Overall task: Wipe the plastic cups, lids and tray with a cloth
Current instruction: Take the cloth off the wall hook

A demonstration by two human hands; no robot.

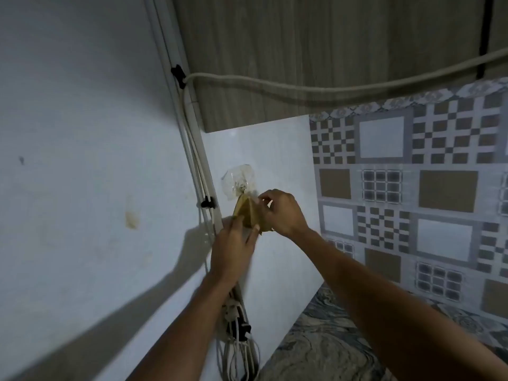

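Head view. Small mustard-yellow cloth (248,215), bunched into a wedge with a fold line down its middle, slightly blurred, just left of frame centre. Held up against a white wall panel (275,160), well clear of the counter (316,339), at 6 o'clock of a clear stick-on hook (237,185); whether touching the hook, cannot tell. Gripped low by the left hand (233,248), with the thumb across the lower edge and the fingers curled behind. Pinched at 2 o'clock of the wedge by the right hand (283,213), with thumb and fingertips closed on the upper edge. Hemmed in close at 9 o'clock by a white conduit (192,133) with cables down the wall corner. Bounded farther off at 3 o'clock by the edge of the patterned tiles (384,188). Roofed at 12 o'clock by a wood-grain cabinet underside (302,50), with a pale hose (302,90) slung across it. Open room mainly toward 5 o'clock, above the marbled counter. Narrow tip of the wedge toward 12 o'clock at the hook, broad end toward 6; long axis near upright, leaning a little from 11 to 5.
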